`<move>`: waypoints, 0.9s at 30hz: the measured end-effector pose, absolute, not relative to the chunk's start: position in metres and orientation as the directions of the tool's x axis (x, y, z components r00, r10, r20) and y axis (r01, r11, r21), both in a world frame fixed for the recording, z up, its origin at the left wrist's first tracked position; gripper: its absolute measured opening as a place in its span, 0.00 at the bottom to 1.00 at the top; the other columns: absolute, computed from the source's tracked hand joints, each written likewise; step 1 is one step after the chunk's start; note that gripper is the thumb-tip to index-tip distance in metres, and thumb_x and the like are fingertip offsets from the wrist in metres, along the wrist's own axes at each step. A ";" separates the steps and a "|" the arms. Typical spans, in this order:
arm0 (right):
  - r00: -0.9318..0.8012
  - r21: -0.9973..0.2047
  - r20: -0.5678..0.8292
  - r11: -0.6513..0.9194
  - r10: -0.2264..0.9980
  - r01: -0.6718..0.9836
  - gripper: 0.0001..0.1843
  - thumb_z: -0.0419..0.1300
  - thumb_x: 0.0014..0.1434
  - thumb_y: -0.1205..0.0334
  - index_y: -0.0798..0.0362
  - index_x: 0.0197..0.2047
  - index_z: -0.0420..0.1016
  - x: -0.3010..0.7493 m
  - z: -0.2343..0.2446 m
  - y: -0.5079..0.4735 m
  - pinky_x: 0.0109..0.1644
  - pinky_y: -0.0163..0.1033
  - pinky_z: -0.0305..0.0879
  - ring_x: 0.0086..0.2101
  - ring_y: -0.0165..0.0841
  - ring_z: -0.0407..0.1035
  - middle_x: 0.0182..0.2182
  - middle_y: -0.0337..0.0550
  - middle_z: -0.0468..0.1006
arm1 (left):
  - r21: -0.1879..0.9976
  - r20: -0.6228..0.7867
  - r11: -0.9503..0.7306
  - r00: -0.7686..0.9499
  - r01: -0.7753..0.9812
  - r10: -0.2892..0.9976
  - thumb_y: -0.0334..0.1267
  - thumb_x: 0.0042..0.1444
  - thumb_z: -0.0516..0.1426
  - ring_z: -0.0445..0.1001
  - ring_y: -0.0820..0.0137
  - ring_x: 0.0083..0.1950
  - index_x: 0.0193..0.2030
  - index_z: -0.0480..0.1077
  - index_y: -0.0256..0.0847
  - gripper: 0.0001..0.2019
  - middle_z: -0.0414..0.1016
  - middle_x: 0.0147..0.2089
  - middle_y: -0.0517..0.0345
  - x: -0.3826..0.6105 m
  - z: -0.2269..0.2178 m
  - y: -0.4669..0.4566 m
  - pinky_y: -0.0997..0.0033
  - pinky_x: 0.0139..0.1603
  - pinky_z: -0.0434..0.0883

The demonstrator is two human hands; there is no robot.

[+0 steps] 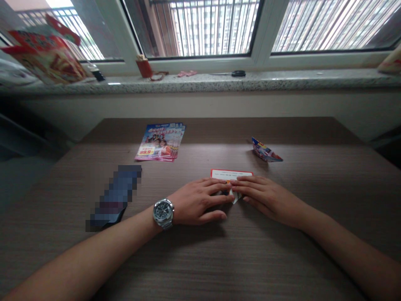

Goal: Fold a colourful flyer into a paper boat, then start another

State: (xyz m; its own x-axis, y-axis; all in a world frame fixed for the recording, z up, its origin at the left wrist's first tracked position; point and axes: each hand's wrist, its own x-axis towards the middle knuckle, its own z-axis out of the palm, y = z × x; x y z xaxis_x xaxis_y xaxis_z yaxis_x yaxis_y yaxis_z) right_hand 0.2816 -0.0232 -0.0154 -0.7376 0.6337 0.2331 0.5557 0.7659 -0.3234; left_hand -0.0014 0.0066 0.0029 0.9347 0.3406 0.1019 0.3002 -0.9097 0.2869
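A small folded sheet of paper (231, 174) with a red edge lies on the brown wooden table (200, 259). My left hand (200, 200), with a steel watch on its wrist, lies flat on the paper's left part, fingers stretched out. My right hand (261, 194) presses flat on its right part, fingers straight and together. The fingertips of both hands meet over the paper's middle. Most of the sheet is hidden beneath them.
A stack of colourful flyers (160, 141) lies at the back left of the table. A folded paper boat (265, 151) sits at the back right. A dark blurred object (114, 196) lies left of my arm. The stone windowsill (200, 81) holds a red cup (144, 67) and bags.
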 end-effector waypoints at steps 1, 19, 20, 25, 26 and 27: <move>-0.737 -0.321 0.230 0.764 0.636 0.559 0.25 0.53 0.70 0.64 0.47 0.69 0.63 0.282 -0.015 -0.023 0.67 0.55 0.63 0.64 0.41 0.63 0.64 0.45 0.71 | 0.285 0.104 -0.910 0.934 0.301 0.342 0.52 0.70 0.50 0.60 0.57 0.72 0.69 0.62 0.47 0.25 0.59 0.72 0.51 -0.001 0.002 0.007 0.54 0.72 0.58; -0.682 -0.322 0.309 0.748 0.663 0.581 0.18 0.55 0.70 0.63 0.50 0.61 0.72 0.278 -0.021 -0.021 0.66 0.51 0.64 0.62 0.40 0.66 0.61 0.47 0.75 | 0.241 0.049 -0.903 0.925 0.355 0.377 0.51 0.72 0.46 0.56 0.60 0.74 0.72 0.58 0.47 0.25 0.54 0.75 0.56 -0.001 0.002 0.009 0.55 0.73 0.55; -0.674 -0.325 0.319 0.745 0.667 0.583 0.17 0.55 0.70 0.63 0.49 0.60 0.73 0.277 -0.020 -0.021 0.66 0.51 0.64 0.61 0.40 0.67 0.60 0.47 0.76 | 0.242 0.052 -0.903 0.925 0.354 0.376 0.51 0.72 0.47 0.56 0.60 0.74 0.71 0.58 0.47 0.25 0.54 0.75 0.56 -0.001 0.002 0.009 0.55 0.73 0.55; -0.640 -0.329 0.337 0.723 0.691 0.607 0.15 0.56 0.69 0.62 0.48 0.57 0.75 0.274 -0.021 -0.021 0.65 0.52 0.65 0.59 0.40 0.69 0.57 0.45 0.78 | 0.247 0.045 -0.899 0.923 0.361 0.383 0.50 0.72 0.48 0.54 0.59 0.75 0.72 0.58 0.47 0.25 0.53 0.75 0.56 -0.001 0.001 0.007 0.54 0.74 0.54; -0.632 -0.333 0.342 0.718 0.696 0.611 0.14 0.57 0.69 0.62 0.48 0.56 0.76 0.274 -0.021 -0.021 0.65 0.52 0.66 0.59 0.40 0.70 0.57 0.45 0.78 | 0.249 0.043 -0.898 0.922 0.363 0.385 0.50 0.72 0.48 0.53 0.59 0.75 0.72 0.58 0.47 0.25 0.52 0.76 0.56 -0.001 0.001 0.006 0.54 0.74 0.54; -0.623 -0.336 0.349 0.714 0.700 0.615 0.14 0.57 0.69 0.62 0.48 0.55 0.76 0.273 -0.021 -0.022 0.64 0.51 0.66 0.58 0.40 0.70 0.56 0.45 0.79 | 0.251 0.041 -0.897 0.922 0.364 0.386 0.50 0.72 0.47 0.53 0.59 0.75 0.72 0.57 0.47 0.26 0.51 0.76 0.56 0.000 0.000 0.006 0.54 0.74 0.54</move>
State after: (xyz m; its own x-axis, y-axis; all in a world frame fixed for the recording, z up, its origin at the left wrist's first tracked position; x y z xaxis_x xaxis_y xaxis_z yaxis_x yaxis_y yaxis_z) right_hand 0.2733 -0.0216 -0.0210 -0.6226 0.7004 0.3490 0.6145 0.7137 -0.3361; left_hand -0.0004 0.0060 0.0003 0.9217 0.3858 0.0410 0.3642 -0.8968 0.2511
